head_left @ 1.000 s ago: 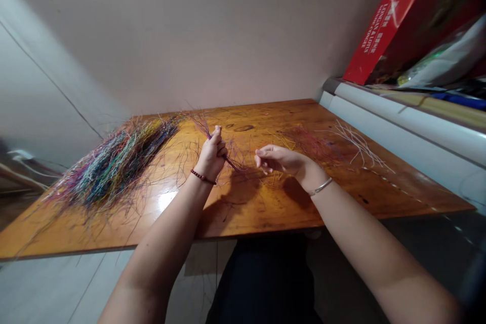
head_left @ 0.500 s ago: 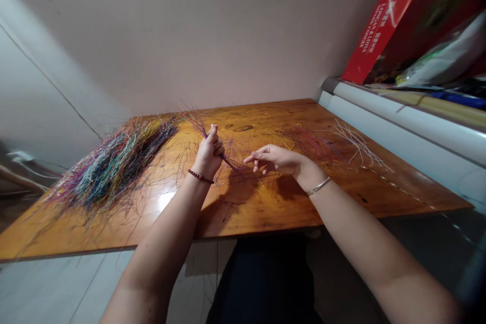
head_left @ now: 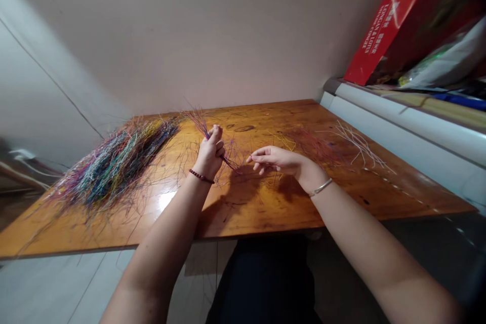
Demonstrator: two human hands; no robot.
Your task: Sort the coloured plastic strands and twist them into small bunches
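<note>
My left hand [head_left: 212,149] is closed around a thin bundle of purple and reddish wires [head_left: 200,122]. Their loose ends fan out above the fist, and the other ends poke out below it towards the right. Just to the right hovers my right hand [head_left: 271,159], with thumb and forefinger tips drawn together and the other fingers loosely curled. Whether a fine strand sits in that pinch is too small to tell. Scattered wires in purple and dark shades lie on the wooden table [head_left: 243,212] beneath both hands.
A large heap of multicoloured wires [head_left: 121,162] covers the table's left side. Yellow wires [head_left: 283,139], red wires [head_left: 317,144] and white wires [head_left: 360,147] lie to the right. A red box [head_left: 391,23] stands on the white ledge beyond the right edge.
My right thumb and forefinger have come closer together, and that hand sits slightly farther from the bundle's lower ends. My left hand keeps its hold, almost unmoved.
</note>
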